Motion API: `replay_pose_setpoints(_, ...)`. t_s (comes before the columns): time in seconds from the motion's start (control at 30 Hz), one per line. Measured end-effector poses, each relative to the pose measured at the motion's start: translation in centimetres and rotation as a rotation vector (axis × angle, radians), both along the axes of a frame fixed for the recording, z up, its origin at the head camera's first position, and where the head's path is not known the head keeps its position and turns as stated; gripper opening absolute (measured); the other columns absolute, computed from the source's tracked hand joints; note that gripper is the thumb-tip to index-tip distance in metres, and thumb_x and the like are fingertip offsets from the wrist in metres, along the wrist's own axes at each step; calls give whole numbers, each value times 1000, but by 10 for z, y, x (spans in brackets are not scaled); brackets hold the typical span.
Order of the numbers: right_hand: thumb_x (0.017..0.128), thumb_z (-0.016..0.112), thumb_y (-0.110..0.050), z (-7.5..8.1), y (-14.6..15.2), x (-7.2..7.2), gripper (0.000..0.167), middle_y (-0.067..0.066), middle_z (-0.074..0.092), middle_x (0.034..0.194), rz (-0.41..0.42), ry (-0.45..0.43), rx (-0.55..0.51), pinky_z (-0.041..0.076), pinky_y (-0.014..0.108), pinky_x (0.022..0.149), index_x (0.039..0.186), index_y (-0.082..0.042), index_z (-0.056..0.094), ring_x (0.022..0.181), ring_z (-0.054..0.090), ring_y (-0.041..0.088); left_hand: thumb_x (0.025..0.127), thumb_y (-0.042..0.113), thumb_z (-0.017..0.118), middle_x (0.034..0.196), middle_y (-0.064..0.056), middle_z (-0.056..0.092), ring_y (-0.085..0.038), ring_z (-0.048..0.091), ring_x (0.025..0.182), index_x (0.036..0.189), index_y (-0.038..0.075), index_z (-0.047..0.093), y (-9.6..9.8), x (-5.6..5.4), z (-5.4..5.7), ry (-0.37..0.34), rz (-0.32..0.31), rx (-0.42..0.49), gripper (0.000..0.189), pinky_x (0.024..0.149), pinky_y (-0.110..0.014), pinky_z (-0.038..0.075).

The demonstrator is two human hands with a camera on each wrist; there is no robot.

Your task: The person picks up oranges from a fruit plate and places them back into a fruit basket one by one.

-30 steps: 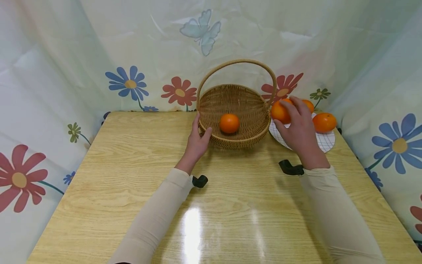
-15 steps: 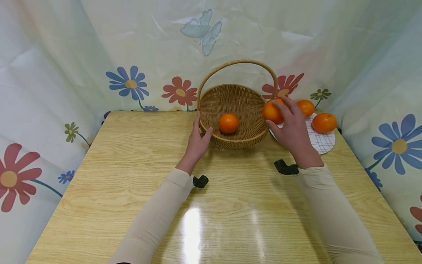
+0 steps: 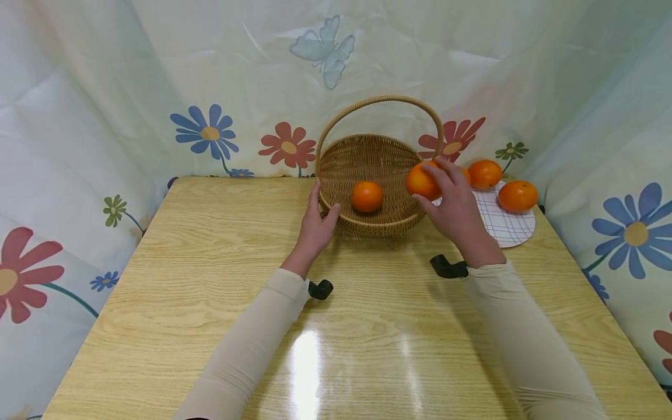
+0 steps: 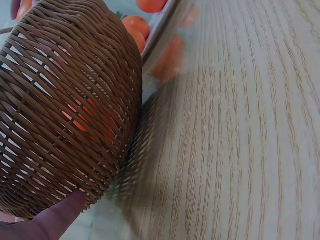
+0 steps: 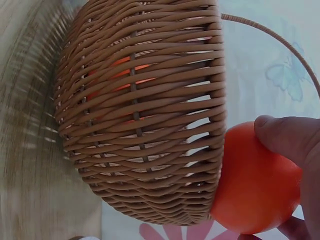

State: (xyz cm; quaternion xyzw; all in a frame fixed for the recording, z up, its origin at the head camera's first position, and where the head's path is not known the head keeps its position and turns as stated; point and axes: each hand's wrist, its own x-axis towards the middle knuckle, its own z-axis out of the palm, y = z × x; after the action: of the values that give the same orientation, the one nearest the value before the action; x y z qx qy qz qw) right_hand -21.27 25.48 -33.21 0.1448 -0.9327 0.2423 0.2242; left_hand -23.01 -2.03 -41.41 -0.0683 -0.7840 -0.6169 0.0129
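Currently, the right hand holds an orange fruit between thumb and fingers at the right rim of a wicker basket; I cannot tell whether fruit and rim touch. The basket stands near the far edge of the worktop, its arched handle upright. At its left side is the left hand, thumb and forefinger spread wide apart against the wickerwork, the thumb toward the front rim. A second fruit lies inside the basket, close to the front.

By the worktop's far right corner, a white plate with a grid of thin lines bears more orange fruits: one toward the far edge, another toward the right edge, and a third mostly hidden behind the right hand. Pale sleeves cover both forearms. Beyond the far edge hangs a curtain printed with flowers and a butterfly.
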Motion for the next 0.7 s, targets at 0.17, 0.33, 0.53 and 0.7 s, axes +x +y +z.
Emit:
replay_pose_setpoints(0.17, 86, 75, -20, -4, -1, -2, 59, 18, 37, 148, 31, 20, 4, 43, 60, 100, 138, -13, 50, 132, 39, 42, 100, 40, 50, 161, -10, 21, -32, 44, 136, 156, 33, 7, 0, -1, -1, 6, 1, -3, 72, 107, -48, 43)
replay_pose_setpoints(0.33, 87, 74, -19, -4, -1, -2, 59, 17, 39, 148, 40, 24, 15, 41, 59, 103, 140, -10, 49, 134, 39, 39, 100, 34, 51, 161, -7, 21, -32, 45, 135, 156, 34, 8, 1, 0, 1, 5, 9, -3, 71, 107, -47, 43)
replay_pose_setpoints(0.53, 88, 73, -20, -6, 1, -3, 60, 18, 38, 148, 31, 15, 31, 40, 59, 103, 141, -9, 47, 134, 39, 39, 100, 35, 51, 163, -3, 16, -31, 40, 139, 157, 32, 7, 2, 1, 2, 2, 14, -29, 72, 109, -47, 40)
replay_pose_setpoints(0.7, 88, 72, -21, -10, 6, -3, 58, 18, 38, 149, 16, 5, 23, 40, 60, 103, 140, -10, 49, 135, 39, 39, 99, 41, 50, 163, -5, 16, -31, 40, 138, 156, 33, 6, 0, 1, 1, -3, 7, -29, 72, 109, -47, 40)
